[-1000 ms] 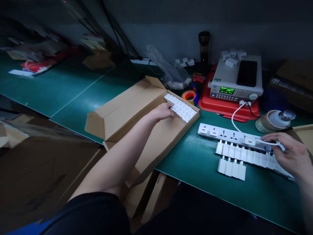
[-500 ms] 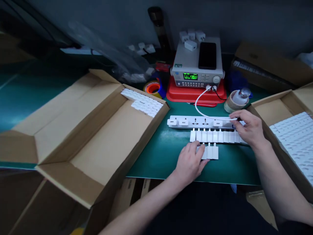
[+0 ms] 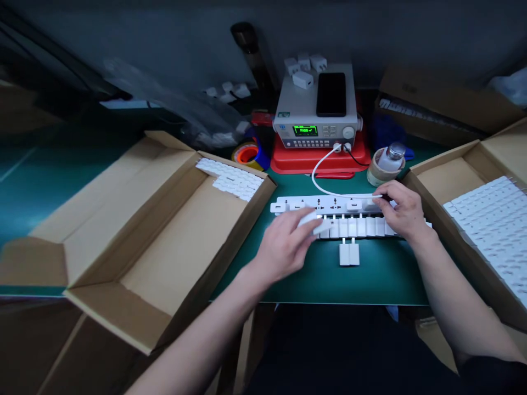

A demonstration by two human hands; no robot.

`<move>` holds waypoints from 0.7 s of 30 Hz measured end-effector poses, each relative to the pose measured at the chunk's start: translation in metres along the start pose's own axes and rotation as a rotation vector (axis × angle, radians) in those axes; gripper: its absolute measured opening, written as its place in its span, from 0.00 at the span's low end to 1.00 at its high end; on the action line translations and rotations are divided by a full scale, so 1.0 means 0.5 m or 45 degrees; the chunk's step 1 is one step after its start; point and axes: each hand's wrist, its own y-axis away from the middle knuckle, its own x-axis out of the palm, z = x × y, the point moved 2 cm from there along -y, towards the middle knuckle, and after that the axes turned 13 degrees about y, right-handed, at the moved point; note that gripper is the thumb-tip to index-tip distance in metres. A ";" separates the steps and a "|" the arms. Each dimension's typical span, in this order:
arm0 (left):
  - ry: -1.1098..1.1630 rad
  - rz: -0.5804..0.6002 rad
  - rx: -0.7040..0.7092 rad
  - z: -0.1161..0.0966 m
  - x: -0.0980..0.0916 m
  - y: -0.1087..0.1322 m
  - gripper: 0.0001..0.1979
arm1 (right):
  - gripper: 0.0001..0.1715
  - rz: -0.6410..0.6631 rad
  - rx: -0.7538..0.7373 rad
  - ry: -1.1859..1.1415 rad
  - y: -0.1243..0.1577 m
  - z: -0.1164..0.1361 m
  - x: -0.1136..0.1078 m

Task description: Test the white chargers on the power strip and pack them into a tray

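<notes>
Left hand point(image 3: 288, 241) outstretched, pinching a blurred white adapter point(image 3: 319, 224), right hand point(image 3: 401, 211) curled, pinching cable point(image 3: 313, 176) at one power strip point(image 3: 288, 206), two loose adapters point(image 3: 349, 254) nearer.

A green-topped workbench point(image 3: 382, 280) spans the dimly lit view, with a plain grey wall point(image 3: 173, 38) rising right behind its far edge, while below its near edge lies deep shadow, perhaps floor, too dark to tell.
</notes>
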 end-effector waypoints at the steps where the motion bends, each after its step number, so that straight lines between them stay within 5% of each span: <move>1: -0.094 0.076 0.011 0.011 -0.002 -0.036 0.15 | 0.04 -0.009 -0.005 -0.004 0.000 0.000 0.001; 6: -0.251 0.597 0.082 0.027 0.012 -0.193 0.17 | 0.04 -0.030 -0.019 0.000 0.001 -0.001 0.004; 9: -0.232 0.731 0.147 0.022 0.019 -0.239 0.16 | 0.03 -0.035 -0.015 -0.004 0.002 -0.002 0.005; 16: 0.034 0.587 -0.020 0.063 0.031 -0.223 0.16 | 0.04 -0.038 -0.008 -0.024 0.000 -0.003 0.005; 21: 0.024 0.570 -0.021 0.051 0.044 -0.208 0.13 | 0.03 -0.035 0.009 -0.037 0.000 -0.003 0.008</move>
